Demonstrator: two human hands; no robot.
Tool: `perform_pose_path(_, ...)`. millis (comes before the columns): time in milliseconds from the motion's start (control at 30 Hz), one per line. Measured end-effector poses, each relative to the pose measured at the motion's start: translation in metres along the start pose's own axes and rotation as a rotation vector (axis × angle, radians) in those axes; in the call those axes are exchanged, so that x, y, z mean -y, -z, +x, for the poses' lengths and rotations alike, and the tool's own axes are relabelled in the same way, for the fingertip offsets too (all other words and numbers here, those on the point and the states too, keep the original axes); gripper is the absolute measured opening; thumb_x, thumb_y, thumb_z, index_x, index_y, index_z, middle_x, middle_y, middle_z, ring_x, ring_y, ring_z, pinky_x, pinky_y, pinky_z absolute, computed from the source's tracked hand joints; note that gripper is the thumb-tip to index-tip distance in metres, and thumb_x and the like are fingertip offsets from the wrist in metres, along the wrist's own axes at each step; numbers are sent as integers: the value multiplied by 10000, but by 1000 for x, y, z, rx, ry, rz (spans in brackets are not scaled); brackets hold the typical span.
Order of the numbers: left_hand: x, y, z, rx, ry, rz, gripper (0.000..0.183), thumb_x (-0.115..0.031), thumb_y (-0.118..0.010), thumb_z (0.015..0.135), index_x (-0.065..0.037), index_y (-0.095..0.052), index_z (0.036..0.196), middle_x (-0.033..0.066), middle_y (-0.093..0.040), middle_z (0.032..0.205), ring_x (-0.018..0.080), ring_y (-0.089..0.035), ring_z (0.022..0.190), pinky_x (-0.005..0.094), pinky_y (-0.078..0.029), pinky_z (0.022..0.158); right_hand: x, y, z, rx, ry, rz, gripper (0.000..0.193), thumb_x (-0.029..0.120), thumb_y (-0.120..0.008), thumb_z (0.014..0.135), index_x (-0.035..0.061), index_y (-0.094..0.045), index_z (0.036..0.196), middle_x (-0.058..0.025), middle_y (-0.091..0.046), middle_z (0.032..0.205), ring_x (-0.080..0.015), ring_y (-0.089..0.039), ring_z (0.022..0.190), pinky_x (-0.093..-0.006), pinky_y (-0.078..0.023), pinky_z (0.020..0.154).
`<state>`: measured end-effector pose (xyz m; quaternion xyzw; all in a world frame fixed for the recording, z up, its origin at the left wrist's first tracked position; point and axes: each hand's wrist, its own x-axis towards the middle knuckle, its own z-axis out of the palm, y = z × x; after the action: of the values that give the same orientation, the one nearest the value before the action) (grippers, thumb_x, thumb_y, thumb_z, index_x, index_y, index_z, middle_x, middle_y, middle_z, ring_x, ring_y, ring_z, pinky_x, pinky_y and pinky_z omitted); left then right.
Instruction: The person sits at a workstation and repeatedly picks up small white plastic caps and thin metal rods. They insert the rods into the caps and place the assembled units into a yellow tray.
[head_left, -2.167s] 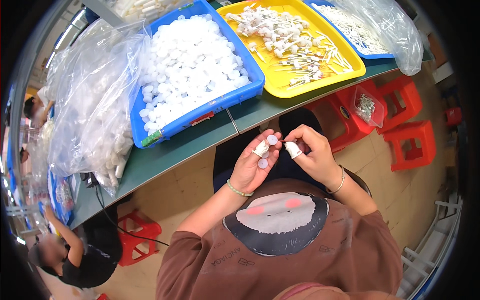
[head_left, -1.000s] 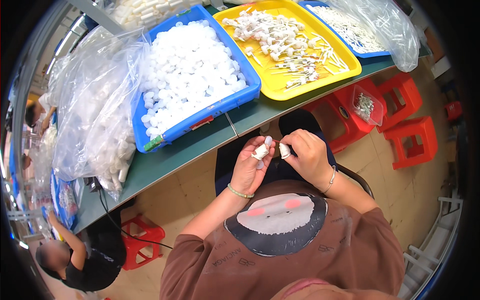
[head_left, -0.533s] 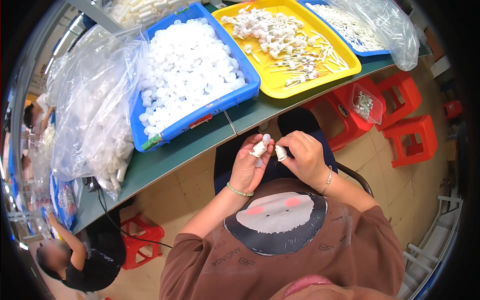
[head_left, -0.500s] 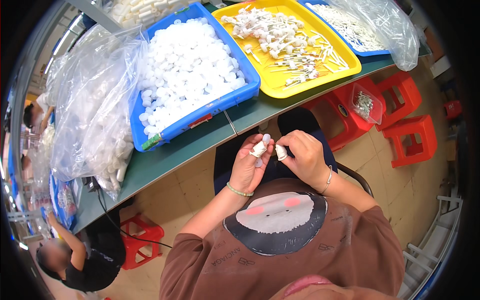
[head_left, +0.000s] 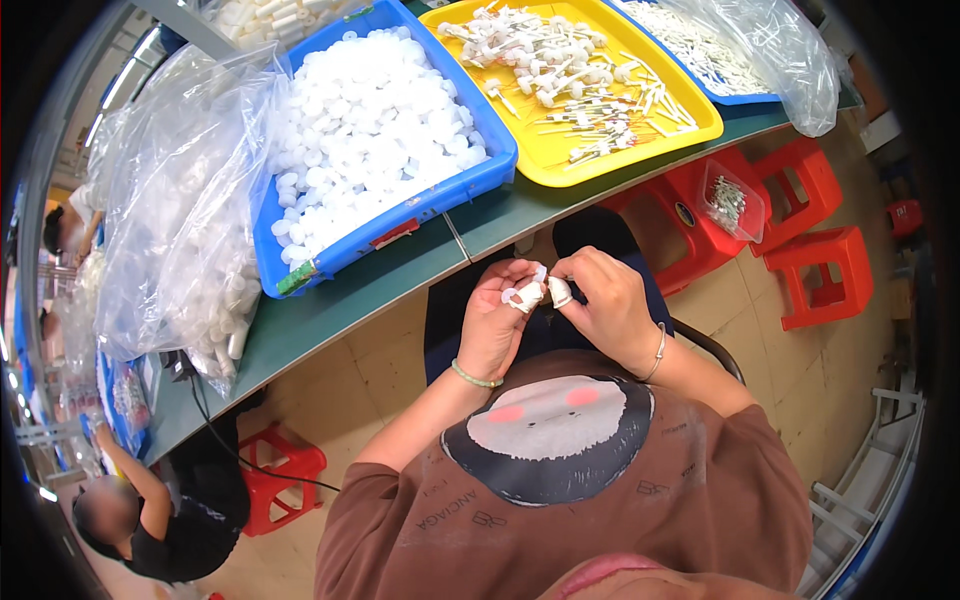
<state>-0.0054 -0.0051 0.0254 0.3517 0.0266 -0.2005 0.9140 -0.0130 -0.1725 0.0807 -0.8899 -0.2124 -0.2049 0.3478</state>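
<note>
Over my lap, my left hand (head_left: 497,315) and my right hand (head_left: 605,305) are close together with fingertips nearly meeting. Pinched in the left fingers is a small translucent white cap (head_left: 540,273), and another pale disc (head_left: 509,296) shows beside the thumb. White wrapping (head_left: 526,296) covers the left thumb tip, and similar white wrapping (head_left: 560,292) covers the right thumb tip. My right thumb and forefinger are pinched together next to the cap; anything between them is too small to make out. A blue tray (head_left: 395,232) heaped with similar white caps stands on the table ahead.
A yellow tray (head_left: 575,178) holds white-headed wired parts; a blue tray (head_left: 745,99) of white sticks lies beyond. Plastic bags (head_left: 185,220) cover the left of the green table (head_left: 330,318). Red stools (head_left: 825,275) stand at right. Another person (head_left: 185,510) works at lower left.
My hands have drawn slightly closer together. The left fingers have curled and the cap they hold has shifted toward the right fingertips.
</note>
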Motion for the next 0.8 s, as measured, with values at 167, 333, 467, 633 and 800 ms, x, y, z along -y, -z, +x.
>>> perform_pose_path(167, -2, -1, 0, 10, 56, 2, 333, -27, -666, 840, -42, -554, 1154, 52, -610, 1084, 146, -618, 1000, 298, -486, 951, 5, 0, 3, 75, -157, 310, 283, -29, -640, 768, 0, -509, 1016, -149, -573, 886, -302, -612, 810, -364, -503, 665)
perform_pose_path(333, -5, -3, -1, 32, 56, 14, 353, -33, -652, 860, -21, -555, 1199, 38, -614, 1063, 136, -620, 975, 290, -494, 938, 1, 11, 3, 234, -322, 277, 164, -7, -613, 810, -7, -550, 961, -149, -590, 853, -299, -616, 802, -352, -499, 678)
perform_pose_path(467, -4, 2, 0, 49, 130, -32, 316, -30, -640, 874, -23, -580, 1184, 37, -625, 1050, 132, -622, 968, 270, -515, 905, -2, 10, 0, 232, -337, 433, 103, 2, -588, 830, -8, -559, 928, -145, -598, 835, -302, -610, 749, -355, -490, 672)
perform_pose_path(633, -4, 7, 1, 48, 125, 75, 279, -44, -653, 873, -56, -617, 1150, 23, -642, 1015, 106, -630, 898, 227, -547, 800, -4, 18, 5, 311, -256, 366, 57, 5, -549, 862, -4, -557, 918, -102, -603, 782, -226, -601, 696, -323, -475, 643)
perform_pose_path(800, 2, 13, 2, 56, 159, 59, 253, -54, -661, 871, -77, -639, 1122, 14, -654, 985, 88, -634, 837, 197, -551, 736, -16, 14, 2, 479, -708, 1017, 55, 34, -512, 908, -1, -555, 910, -12, -589, 759, -72, -530, 688, -255, -445, 594)
